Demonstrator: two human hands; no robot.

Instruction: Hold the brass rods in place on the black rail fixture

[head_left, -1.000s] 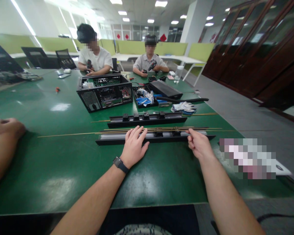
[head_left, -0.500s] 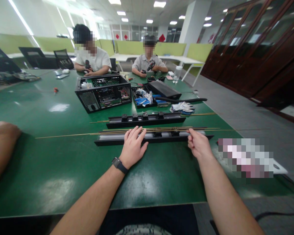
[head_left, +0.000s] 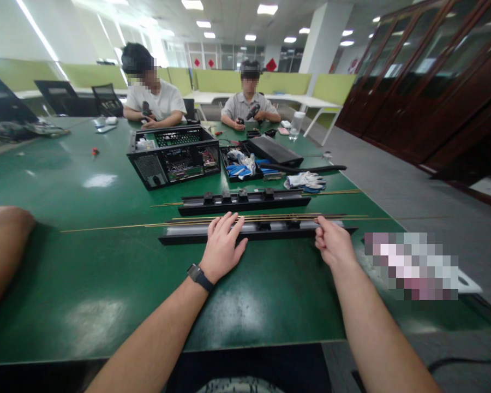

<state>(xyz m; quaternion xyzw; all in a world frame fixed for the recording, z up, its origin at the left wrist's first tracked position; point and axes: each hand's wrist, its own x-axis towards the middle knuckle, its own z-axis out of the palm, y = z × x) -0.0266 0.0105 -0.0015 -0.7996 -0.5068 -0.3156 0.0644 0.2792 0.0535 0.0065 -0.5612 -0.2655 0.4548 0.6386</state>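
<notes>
Rods [head_left: 278, 216], thin and gold, lie lengthwise along the near rail [head_left: 184, 238] on the green table [head_left: 85, 295], their ends reaching past it to left and right. The left hand [head_left: 224, 240] lies palm down over them, fingers out straight and only slightly spread — a watch [head_left: 195, 271] sits on that wrist. The right hand [head_left: 332, 240] is narrow: index finger and thumb pinch the rods near the rail's right end, the other fingers curled in. Black blocks [head_left: 264, 225] show on the rail between the hands. Just beyond lies the far rail [head_left: 237, 208], with four blocks along it. Farther off stand a computer case [head_left: 180, 158] and, to its right, a tray [head_left: 229, 170] of gloves; another glove bundle [head_left: 305, 180] lies nearer. Two co-workers [head_left: 161, 98] sit at the far side — both holding dark tools [head_left: 146, 107]. Another person's arm [head_left: 4, 256] rests at left.
</notes>
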